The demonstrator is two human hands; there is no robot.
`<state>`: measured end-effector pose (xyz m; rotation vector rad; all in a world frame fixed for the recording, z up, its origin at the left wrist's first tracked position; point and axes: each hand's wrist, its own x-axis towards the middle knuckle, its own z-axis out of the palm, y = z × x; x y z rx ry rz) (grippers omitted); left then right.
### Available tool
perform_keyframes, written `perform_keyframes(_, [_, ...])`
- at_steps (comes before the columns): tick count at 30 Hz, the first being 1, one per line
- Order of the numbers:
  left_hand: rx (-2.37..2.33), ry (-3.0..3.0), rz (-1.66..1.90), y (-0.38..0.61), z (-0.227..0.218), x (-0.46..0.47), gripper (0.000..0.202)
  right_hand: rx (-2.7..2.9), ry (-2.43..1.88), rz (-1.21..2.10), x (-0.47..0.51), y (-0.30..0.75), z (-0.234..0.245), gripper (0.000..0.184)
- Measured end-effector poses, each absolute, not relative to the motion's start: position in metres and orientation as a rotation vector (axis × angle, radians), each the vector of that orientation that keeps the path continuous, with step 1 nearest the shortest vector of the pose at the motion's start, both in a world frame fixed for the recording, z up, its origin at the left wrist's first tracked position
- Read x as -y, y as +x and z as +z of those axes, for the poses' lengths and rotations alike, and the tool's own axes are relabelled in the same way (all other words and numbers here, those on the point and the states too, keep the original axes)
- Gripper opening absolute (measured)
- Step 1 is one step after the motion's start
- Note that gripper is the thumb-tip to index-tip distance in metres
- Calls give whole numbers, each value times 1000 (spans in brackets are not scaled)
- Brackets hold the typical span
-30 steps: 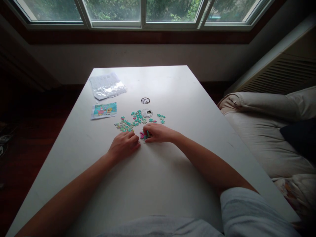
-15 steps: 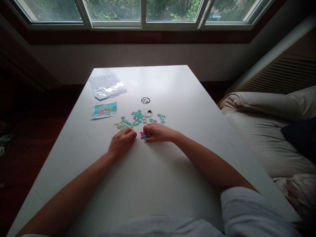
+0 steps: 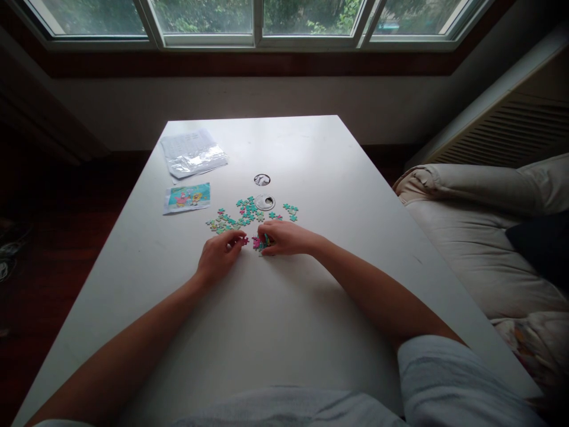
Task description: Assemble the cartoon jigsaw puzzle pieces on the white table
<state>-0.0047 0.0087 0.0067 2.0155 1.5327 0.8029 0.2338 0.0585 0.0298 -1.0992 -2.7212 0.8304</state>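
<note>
Several small teal and pink jigsaw pieces (image 3: 247, 212) lie scattered near the middle of a white table (image 3: 284, 320). My right hand (image 3: 284, 237) rests on the table with its fingers pinched on a small joined cluster of pink and teal pieces (image 3: 259, 243). My left hand (image 3: 220, 255) sits just left of that cluster, fingertips pinching a single pink piece (image 3: 244, 241). A small picture card (image 3: 187, 197) with cartoon figures lies to the left of the pieces.
A crumpled clear plastic bag (image 3: 193, 153) lies at the table's far left. Two round cable holes (image 3: 263, 191) are set in the tabletop behind the pieces. A cream sofa (image 3: 489, 237) stands right of the table. Windows run along the far wall.
My left hand slid up towards the loose pieces, then came away pinching a pink piece beside the cluster. My right hand stayed on the cluster.
</note>
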Motion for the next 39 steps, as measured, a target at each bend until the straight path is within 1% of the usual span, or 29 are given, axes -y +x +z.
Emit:
perform_keyframes(13, [-1477,1805,849,-3,4,-8,16,2739,-1092,820,-58,234,32,28])
perform_keyframes(23, [-1577,1970,796,-2,8,-8,12,2748,-1088,818,-59,233,32,28])
perform_keyframes(28, [-1535,1916,805,0,8,-8,16,2751,-1082,816,-59,234,32,28])
perform_keyframes(32, [-1488,1952,817,-1,5,-9,23,2747,-1077,813,-60,234,29,28])
perform_keyframes(36, [-1444,2002,823,-3,3,-10,21,2743,-1072,820,-60,234,28,29])
perform_keyframes(39, [-1470,1986,818,-2,4,-10,15,2744,-1079,820,-60,234,30,28])
